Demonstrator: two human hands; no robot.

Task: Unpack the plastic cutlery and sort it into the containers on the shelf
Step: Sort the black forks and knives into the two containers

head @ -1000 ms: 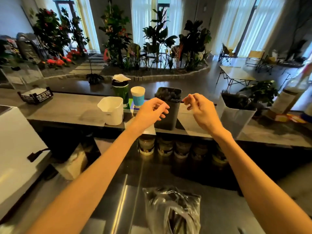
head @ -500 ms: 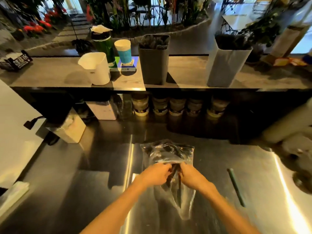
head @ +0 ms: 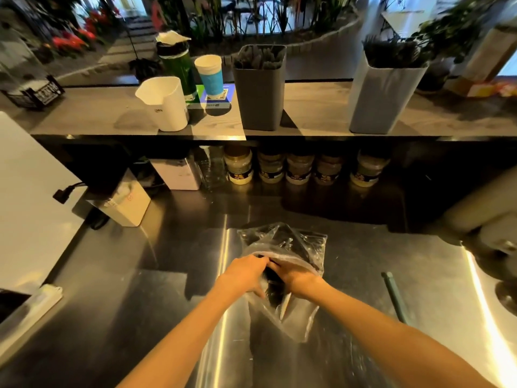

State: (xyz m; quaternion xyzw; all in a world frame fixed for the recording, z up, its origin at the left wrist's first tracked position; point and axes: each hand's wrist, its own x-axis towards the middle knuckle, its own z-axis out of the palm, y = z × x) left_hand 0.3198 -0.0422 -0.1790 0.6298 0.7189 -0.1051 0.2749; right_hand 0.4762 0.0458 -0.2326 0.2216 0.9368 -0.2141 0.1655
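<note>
A clear plastic bag of black plastic cutlery lies on the steel counter. My left hand and my right hand both grip the bag at its middle, close together, with the black cutlery bunched between them. On the shelf above stand three containers: a white one, a dark grey one holding black cutlery, and a light grey one also holding black cutlery.
A steel counter runs under the shelf. Several jars line the back below the shelf. A white box sits at left, a green rod at right, a blue cup on the shelf.
My hands came down from the dark grey container on the shelf to the bag on the counter. Both now grip the bag, whose far end is raised.
</note>
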